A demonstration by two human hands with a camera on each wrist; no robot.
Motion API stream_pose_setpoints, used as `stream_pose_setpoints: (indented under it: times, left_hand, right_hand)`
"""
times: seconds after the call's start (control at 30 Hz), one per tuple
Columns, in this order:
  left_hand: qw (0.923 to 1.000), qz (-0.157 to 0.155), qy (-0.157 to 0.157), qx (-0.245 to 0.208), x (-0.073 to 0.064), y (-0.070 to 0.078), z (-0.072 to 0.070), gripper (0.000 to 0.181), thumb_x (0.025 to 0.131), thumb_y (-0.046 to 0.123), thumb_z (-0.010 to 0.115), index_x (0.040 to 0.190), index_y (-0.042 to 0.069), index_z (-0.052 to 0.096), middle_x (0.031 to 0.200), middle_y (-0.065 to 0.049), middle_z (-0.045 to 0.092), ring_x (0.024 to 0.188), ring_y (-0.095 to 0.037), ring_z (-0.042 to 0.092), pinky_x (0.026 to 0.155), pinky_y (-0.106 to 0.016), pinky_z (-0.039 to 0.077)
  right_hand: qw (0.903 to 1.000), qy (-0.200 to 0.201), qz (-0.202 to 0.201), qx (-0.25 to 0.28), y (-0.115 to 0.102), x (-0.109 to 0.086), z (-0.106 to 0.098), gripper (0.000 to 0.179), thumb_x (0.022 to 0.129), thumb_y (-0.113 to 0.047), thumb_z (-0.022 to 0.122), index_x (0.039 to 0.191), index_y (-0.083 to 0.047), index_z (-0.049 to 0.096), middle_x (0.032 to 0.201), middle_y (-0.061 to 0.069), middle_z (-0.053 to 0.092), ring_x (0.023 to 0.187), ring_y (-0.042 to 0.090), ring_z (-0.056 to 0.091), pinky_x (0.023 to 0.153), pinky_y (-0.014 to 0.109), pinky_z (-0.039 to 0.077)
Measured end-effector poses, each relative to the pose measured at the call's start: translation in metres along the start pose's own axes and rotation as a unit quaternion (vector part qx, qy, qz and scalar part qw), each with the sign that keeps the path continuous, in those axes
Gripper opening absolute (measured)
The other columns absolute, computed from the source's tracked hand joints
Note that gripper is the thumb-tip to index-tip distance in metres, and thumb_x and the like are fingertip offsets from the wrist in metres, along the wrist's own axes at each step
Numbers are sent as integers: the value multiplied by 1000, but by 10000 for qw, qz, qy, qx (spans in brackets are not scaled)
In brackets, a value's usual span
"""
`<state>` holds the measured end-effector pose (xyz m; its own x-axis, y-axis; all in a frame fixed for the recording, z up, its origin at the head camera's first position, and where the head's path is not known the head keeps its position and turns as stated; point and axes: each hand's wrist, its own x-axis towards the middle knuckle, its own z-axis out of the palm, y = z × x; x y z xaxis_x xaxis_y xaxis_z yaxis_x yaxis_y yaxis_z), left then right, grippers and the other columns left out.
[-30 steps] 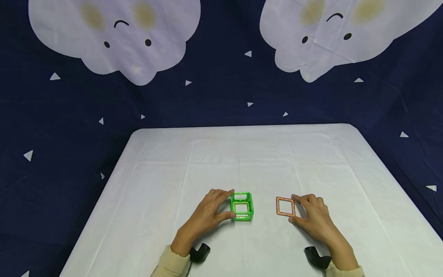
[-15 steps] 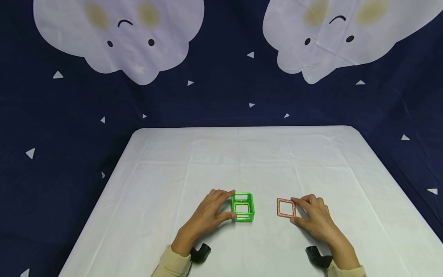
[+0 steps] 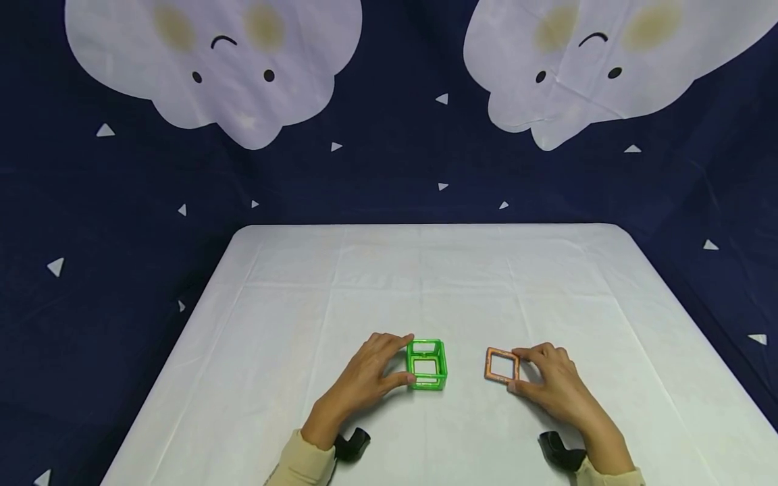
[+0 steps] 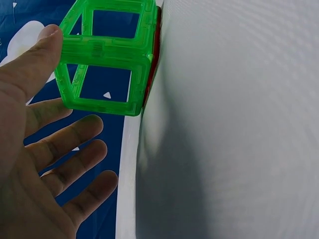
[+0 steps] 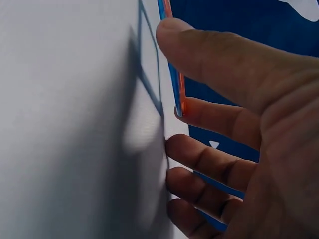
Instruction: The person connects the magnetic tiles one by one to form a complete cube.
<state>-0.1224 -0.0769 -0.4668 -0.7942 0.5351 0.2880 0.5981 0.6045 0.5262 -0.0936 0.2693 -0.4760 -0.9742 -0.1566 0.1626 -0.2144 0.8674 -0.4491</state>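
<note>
A green cube of open-framed magnetic tiles (image 3: 442, 364) stands on the white table, near its front middle. My left hand (image 3: 360, 378) grips it from the left between thumb and forefinger; the other fingers reach out free in the left wrist view. A red layer (image 4: 153, 57) shows on the side of the cube against the table. To the right, my right hand (image 3: 554, 379) pinches an orange square magnetic tile (image 3: 489, 364) by its right edge. The right wrist view shows a blue layer (image 5: 174, 82) against the orange one, held just off the table, with a shadow below.
A white cloth covers the table (image 3: 377, 270), and a gap of bare cloth lies between cube and tile. Behind hangs a dark blue curtain (image 3: 389, 182) with white clouds and small triangles. Black wrist mounts (image 3: 352, 445) sit under both wrists.
The orange tile has tilted a little in my right hand. My left hand and the green cube stay put, while the head view has shifted slightly.
</note>
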Motion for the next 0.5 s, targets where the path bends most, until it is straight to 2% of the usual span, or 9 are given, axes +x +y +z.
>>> stream_pose_setpoints:
  times: [0.13, 0.5]
  left_hand:
    - [10000, 5, 7, -14, 0, 0, 0, 69, 78, 43, 69, 138, 17, 48, 115, 1, 62, 112, -15, 52, 97, -36, 43]
    - [10000, 26, 42, -1, -1, 0, -2, 68, 79, 42, 69, 138, 15, 48, 115, -2, 62, 111, -15, 53, 95, -37, 43]
  right_hand:
    - [10000, -32, 16, 52, -4, 2, -3, 54, 68, -32, 82, 114, -11, 65, 99, 6, 59, 89, 19, 45, 75, 35, 31]
    - [9969, 469, -562, 279, -17, 13, -8, 55, 67, -26, 83, 116, -12, 63, 98, 2, 61, 91, 12, 44, 79, 28, 28]
